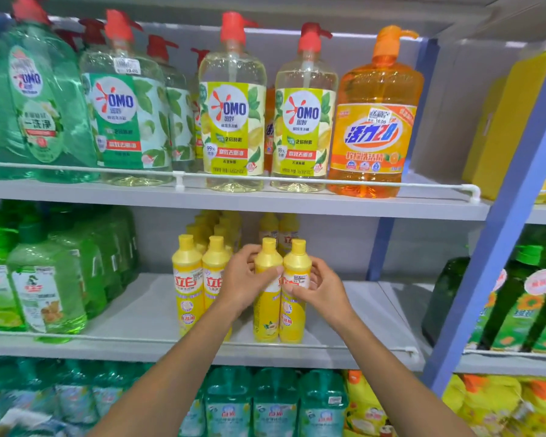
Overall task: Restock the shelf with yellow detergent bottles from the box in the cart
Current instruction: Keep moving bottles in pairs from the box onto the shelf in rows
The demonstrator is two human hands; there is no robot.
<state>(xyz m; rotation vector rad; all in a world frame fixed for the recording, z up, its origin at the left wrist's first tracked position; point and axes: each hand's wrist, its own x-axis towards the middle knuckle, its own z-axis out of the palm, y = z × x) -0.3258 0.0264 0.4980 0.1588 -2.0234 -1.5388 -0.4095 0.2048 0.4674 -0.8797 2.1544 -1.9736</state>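
On the middle shelf (139, 310) stand several slim yellow detergent bottles in rows. Two stand upright side by side at the front. My left hand (243, 279) grips the left one (267, 316) around its upper body, thumb across its front. My right hand (316, 287) holds the right one (294, 323) at its label. Two more front bottles (188, 291) stand just left of my left hand, with others behind them. The box and cart are out of view.
Green detergent bottles (44, 298) fill the shelf's left end. Large pump bottles (232, 115) stand on the shelf above, behind a white rail. A blue upright post (498, 247) borders the right side; bare shelf lies between it and the yellow bottles. Teal bottles (275, 402) sit below.
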